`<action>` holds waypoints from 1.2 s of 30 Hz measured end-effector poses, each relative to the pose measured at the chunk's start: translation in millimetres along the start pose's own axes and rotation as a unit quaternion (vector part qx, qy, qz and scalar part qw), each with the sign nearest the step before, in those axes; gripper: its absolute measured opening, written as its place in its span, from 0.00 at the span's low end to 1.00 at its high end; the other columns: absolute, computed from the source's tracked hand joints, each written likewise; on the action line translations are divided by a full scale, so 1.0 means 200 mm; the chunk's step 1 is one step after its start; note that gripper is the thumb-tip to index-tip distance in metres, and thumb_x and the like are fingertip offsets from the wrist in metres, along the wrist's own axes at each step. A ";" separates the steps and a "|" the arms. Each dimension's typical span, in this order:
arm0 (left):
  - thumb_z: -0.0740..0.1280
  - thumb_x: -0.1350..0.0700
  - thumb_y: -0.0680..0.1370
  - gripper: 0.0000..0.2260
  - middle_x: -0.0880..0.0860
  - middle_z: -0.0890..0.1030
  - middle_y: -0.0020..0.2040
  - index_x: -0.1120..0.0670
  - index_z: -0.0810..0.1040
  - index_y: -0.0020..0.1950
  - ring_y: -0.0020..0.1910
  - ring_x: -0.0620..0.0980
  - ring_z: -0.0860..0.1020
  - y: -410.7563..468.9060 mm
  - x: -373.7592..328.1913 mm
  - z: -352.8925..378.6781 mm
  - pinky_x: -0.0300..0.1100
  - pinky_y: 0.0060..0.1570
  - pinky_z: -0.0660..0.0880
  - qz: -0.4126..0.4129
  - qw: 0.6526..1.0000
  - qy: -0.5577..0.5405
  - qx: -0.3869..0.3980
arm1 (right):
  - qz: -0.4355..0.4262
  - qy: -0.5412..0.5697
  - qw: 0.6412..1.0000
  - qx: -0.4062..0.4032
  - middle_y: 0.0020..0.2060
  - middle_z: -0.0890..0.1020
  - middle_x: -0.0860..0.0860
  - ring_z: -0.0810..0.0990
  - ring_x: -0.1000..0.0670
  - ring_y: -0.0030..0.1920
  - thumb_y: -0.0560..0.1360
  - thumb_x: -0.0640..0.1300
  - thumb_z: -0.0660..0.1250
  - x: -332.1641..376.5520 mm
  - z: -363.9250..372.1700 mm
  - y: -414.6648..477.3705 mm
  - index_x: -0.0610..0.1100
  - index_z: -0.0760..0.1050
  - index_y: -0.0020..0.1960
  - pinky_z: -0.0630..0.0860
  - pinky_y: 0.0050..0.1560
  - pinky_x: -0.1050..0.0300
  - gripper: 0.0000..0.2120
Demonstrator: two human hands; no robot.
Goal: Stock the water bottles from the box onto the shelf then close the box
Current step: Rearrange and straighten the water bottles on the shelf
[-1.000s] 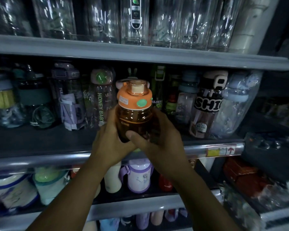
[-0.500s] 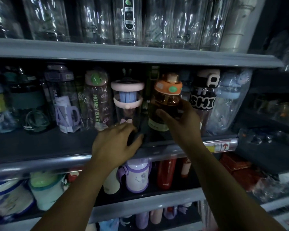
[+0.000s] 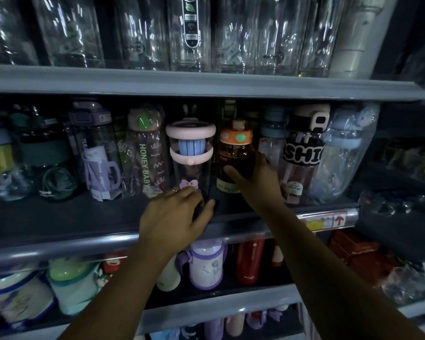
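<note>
An amber bottle with an orange lid stands upright on the middle shelf, between a clear bottle with pink rings and a black-banded bottle. My right hand grips the amber bottle's lower body, thumb on its front. My left hand curls round the base of the pink-ringed bottle near the shelf's front edge. The box is out of view.
Several more bottles line the middle shelf, among them a "HONEY BABY" bottle and a purple-lidded one. Clear bottles fill the top shelf. Lower shelves hold a purple flask and a red flask. Bare shelf space lies front left.
The amber bottle went from both hands in front of the shelf to standing at the back right. My left hand let go of it and moved to the pink-ringed bottle's base.
</note>
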State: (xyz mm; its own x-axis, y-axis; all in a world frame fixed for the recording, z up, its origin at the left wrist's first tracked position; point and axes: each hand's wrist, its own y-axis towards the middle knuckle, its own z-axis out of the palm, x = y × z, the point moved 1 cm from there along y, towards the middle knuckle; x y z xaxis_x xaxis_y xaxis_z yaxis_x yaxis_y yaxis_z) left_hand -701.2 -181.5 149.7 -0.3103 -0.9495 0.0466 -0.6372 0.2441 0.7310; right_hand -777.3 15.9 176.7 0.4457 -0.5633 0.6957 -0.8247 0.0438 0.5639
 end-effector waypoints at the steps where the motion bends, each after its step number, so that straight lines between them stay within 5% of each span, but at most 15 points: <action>1: 0.59 0.42 0.82 0.19 0.47 0.80 0.39 0.50 0.81 0.40 0.38 0.50 0.80 0.00 0.00 0.00 0.42 0.33 0.71 0.001 1.000 0.000 -0.001 | 0.000 0.001 1.000 0.006 0.69 0.77 0.48 0.75 0.48 0.69 0.75 0.58 0.73 0.00 0.00 0.00 0.46 0.65 0.76 0.74 0.67 0.50 0.36; 9: 0.58 0.41 0.81 0.18 0.45 0.81 0.41 0.49 0.81 0.43 0.38 0.48 0.80 0.00 0.01 -0.01 0.40 0.33 0.70 -0.005 1.000 -0.014 0.001 | -0.008 0.009 0.999 0.031 0.68 0.78 0.49 0.77 0.50 0.68 0.77 0.54 0.72 0.05 -0.03 -0.03 0.46 0.66 0.75 0.74 0.65 0.55 0.31; 14: 0.59 0.43 0.80 0.17 0.47 0.83 0.40 0.50 0.83 0.42 0.37 0.49 0.81 0.01 0.00 -0.02 0.38 0.33 0.64 0.007 1.000 -0.024 -0.015 | -0.096 -0.009 0.995 0.009 0.61 0.80 0.53 0.79 0.56 0.59 0.80 0.51 0.69 0.12 -0.19 -0.21 0.50 0.71 0.68 0.80 0.59 0.52 0.18; 19: 0.62 0.47 0.79 0.14 0.48 0.83 0.41 0.52 0.82 0.44 0.39 0.50 0.80 0.07 -0.19 0.00 0.39 0.35 0.69 0.025 0.994 -0.095 -0.042 | -0.148 -0.004 0.986 -0.083 0.50 0.78 0.58 0.80 0.60 0.49 0.79 0.43 0.70 0.05 -0.46 -0.37 0.55 0.73 0.56 0.76 0.46 0.70 0.10; 22: 0.63 0.45 0.79 0.12 0.48 0.82 0.47 0.51 0.81 0.50 0.46 0.48 0.80 0.17 -0.43 0.02 0.44 0.43 0.77 -0.007 0.973 -0.231 -0.014 | -0.121 0.018 0.981 -0.151 0.47 0.79 0.53 0.80 0.57 0.45 0.79 0.43 0.70 -0.06 -0.62 -0.36 0.47 0.77 0.51 0.75 0.42 0.68 0.03; 26: 0.71 0.45 0.77 0.18 0.48 0.78 0.59 0.50 0.75 0.63 0.55 0.43 0.77 0.32 -0.69 0.06 0.38 0.52 0.77 -0.129 0.922 -0.364 0.024 | -0.030 0.005 0.980 -0.195 0.55 0.73 0.53 0.78 0.52 0.51 0.75 0.51 0.73 -0.23 -0.78 -0.29 0.49 0.72 0.60 0.79 0.47 0.55 0.18; 28: 0.75 0.44 0.75 0.27 0.47 0.75 0.64 0.49 0.70 0.69 0.60 0.43 0.75 0.39 -0.79 0.10 0.37 0.54 0.73 -0.192 0.896 -0.398 0.050 | 0.022 0.011 0.987 -0.157 0.59 0.71 0.55 0.77 0.51 0.57 0.71 0.54 0.76 -0.27 -0.83 -0.23 0.48 0.70 0.67 0.79 0.54 0.53 0.28; 30: 0.78 0.44 0.73 0.33 0.45 0.76 0.65 0.50 0.67 0.72 0.62 0.43 0.75 0.45 -0.85 0.14 0.36 0.54 0.72 -0.228 0.874 -0.425 0.055 | 0.041 0.091 0.991 -0.086 0.56 0.79 0.55 0.82 0.57 0.54 0.72 0.48 0.78 -0.28 -0.86 -0.17 0.48 0.73 0.64 0.82 0.51 0.59 0.24; 33: 0.79 0.45 0.72 0.33 0.37 0.76 0.51 0.50 0.67 0.70 0.50 0.36 0.76 0.49 -0.90 0.19 0.29 0.43 0.68 -0.268 0.860 -0.430 0.059 | 0.037 0.118 0.992 -0.017 0.38 0.79 0.54 0.81 0.67 0.37 0.74 0.36 0.75 -0.29 -0.86 -0.09 0.50 0.71 0.45 0.78 0.35 0.72 0.15; 36: 0.79 0.47 0.72 0.29 0.36 0.75 0.45 0.49 0.69 0.66 0.41 0.29 0.75 0.50 -0.92 0.20 0.32 0.45 0.74 -0.290 0.864 -0.407 0.059 | 0.067 0.139 0.988 -0.005 0.43 0.80 0.54 0.84 0.58 0.43 0.74 0.42 0.76 -0.35 -0.86 -0.04 0.48 0.72 0.54 0.76 0.34 0.70 0.15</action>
State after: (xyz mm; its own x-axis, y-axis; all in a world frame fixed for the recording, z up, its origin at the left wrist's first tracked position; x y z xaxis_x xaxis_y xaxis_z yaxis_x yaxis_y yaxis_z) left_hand -736.3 26.6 187.4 -0.2768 -0.4784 -0.8334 -0.9049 -0.1619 0.3936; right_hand -741.7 196.8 199.6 0.4114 -0.3035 0.8595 -0.8804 0.1117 0.4609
